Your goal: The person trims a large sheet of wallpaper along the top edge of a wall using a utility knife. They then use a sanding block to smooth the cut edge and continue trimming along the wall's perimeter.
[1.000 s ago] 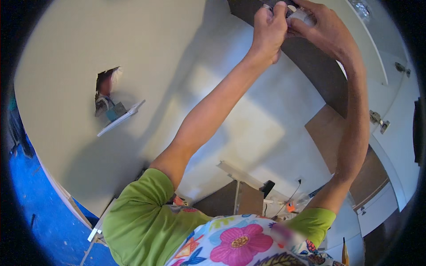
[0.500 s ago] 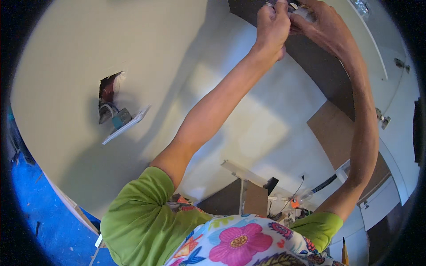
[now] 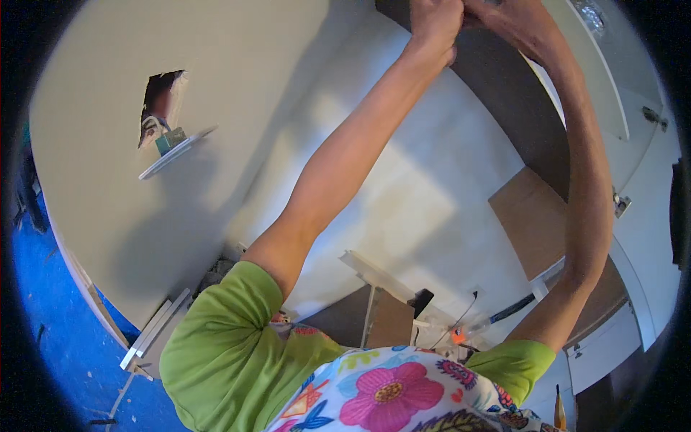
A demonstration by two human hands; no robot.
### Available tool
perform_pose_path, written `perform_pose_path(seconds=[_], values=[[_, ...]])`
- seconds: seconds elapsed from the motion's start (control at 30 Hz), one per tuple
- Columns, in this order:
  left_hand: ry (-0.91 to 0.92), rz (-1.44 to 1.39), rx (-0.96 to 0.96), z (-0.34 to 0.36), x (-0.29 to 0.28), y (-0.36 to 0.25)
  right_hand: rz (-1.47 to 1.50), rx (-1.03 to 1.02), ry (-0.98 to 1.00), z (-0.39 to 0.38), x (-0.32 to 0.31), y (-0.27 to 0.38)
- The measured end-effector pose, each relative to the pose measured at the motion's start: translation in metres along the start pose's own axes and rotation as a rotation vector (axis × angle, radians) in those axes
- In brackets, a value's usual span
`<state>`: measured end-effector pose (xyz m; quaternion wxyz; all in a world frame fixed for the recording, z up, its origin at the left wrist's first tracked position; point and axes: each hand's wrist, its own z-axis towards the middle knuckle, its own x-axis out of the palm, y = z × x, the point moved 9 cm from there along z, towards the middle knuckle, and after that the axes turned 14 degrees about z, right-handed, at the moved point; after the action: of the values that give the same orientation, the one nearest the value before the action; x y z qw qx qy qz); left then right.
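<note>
A cream wall (image 3: 93, 122) fills the left side, broken by a ragged rectangular opening (image 3: 162, 93); a white-edged plate (image 3: 180, 153) hangs tilted just below it, joined to a cable. The far wall (image 3: 403, 187) is white, with bright patches of light between soft shadows. At the far left, the floor (image 3: 65, 345) is vivid blue with pale specks. On the right stand white cabinet panels (image 3: 648, 230) with metal hinges (image 3: 622, 205), near a brown board (image 3: 529, 223).
</note>
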<state>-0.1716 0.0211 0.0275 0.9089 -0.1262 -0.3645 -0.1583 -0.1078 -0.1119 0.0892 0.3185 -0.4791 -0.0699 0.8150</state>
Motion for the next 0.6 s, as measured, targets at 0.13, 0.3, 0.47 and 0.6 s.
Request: perform_pose_path(seconds=[0.13, 0.3, 0.47, 0.6], values=[[0.082, 0.006, 0.011, -0.005, -0.006, -0.003, 0.001, -0.086, -0.049, -0.004, 0.002, -0.005], [0.179, -0.03, -0.066, -0.015, -0.01, 0.002, -0.19, -0.023, 0.011, 0.0, 0.011, 0.001], [0.202, -0.021, -0.068, 0.0, -0.013, 0.01, -0.118, -0.06, -0.027, -0.003, 0.012, 0.013], [0.071, 0.046, -0.023, 0.012, -0.018, 0.011, -0.041, -0.093, -0.093, 0.0, 0.011, 0.006]])
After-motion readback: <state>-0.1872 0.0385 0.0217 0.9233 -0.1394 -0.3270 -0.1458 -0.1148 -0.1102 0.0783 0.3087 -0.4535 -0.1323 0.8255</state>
